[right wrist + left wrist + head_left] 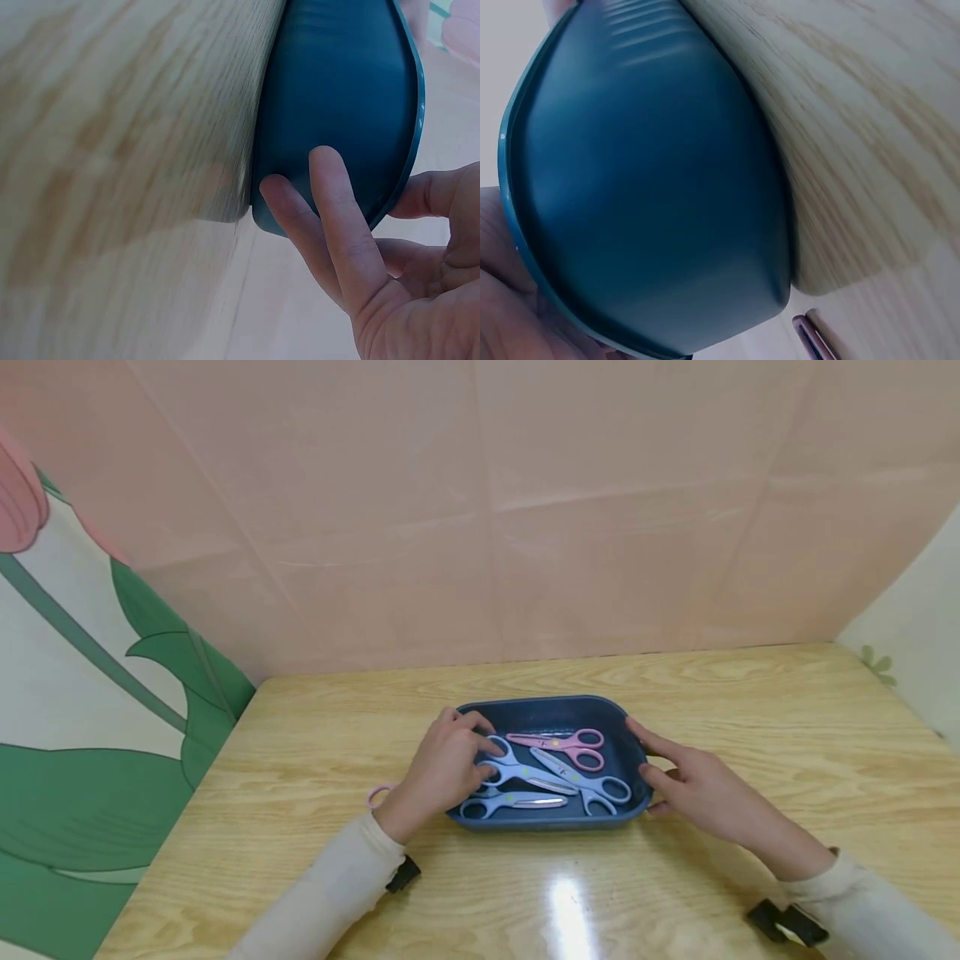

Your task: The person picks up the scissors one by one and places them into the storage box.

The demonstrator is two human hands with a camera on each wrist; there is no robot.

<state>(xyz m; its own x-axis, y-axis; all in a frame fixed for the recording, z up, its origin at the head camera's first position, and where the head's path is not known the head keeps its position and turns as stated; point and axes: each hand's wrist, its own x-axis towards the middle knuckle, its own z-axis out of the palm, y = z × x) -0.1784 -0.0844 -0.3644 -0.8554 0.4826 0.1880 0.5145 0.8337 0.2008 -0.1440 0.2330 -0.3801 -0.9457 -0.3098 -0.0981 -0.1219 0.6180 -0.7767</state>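
Note:
A dark blue tray (525,823) holds pink scissors (566,743) and several light blue scissors (517,800). Over its left end reaches my left hand (442,760), thumb and fingers pinching the handles of the middle light blue scissors (510,770); the wrist view shows only part of this hand (510,315) beyond the rim, so its fingertips are hidden there. My right hand (701,789) holds the tray's right end. From the right wrist, two of its fingers (337,202) lie along the outer wall, with other digits at the rim.
A pink loop (379,794) shows on the wood-grain table (315,735), partly behind my left wrist. A pinkish covering (487,527) rises along the table's back edge, and a panel with green leaves (165,710) stands at the left.

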